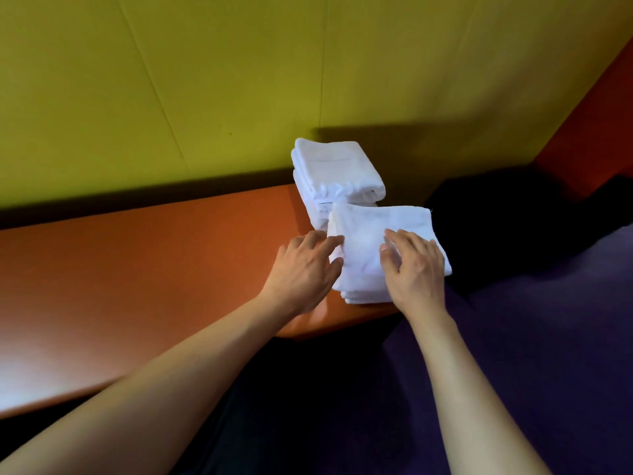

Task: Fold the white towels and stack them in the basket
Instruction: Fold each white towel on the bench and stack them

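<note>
Two bare forearms reaching in from the bottom edge, no sleeves in sight, left hand (303,269) and right hand (412,269) both bare, no rings, no watch, no gloves, short plain fingernails

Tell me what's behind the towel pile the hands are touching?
Another stack of folded white towels stands behind the near pile, against the yellow-green wall. Its lower front is covered by the near pile.

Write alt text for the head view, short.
Both hands, the left hand and right hand, rest with relaxed fingers on a near stack of folded white towels at the orange table edge; a taller towel stack stands behind it against a yellow-green wall.
</note>
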